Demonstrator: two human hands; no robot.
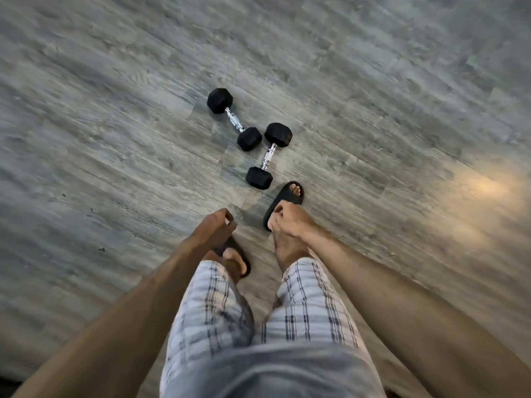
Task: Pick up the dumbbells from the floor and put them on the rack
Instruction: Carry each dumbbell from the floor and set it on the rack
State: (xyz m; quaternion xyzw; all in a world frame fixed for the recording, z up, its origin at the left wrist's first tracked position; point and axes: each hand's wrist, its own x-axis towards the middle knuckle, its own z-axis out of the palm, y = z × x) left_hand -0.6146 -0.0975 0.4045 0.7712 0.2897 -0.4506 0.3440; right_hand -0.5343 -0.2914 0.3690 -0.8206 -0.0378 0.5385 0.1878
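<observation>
Two weights on floor (115, 145): far dumbbell (234, 119), near dumbbell (269, 155), heads almost touching, just ahead of slipper (288, 198); left hand (215, 228), right hand (288, 222) empty, fingers loosely curled, apparently readied for pickup.

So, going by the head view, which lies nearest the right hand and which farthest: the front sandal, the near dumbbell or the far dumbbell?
1. Front sandal, partly overlapped by the right hand.
2. Near dumbbell, just ahead of that sandal's toe.
3. Far dumbbell, beyond it, toward the left.
</observation>
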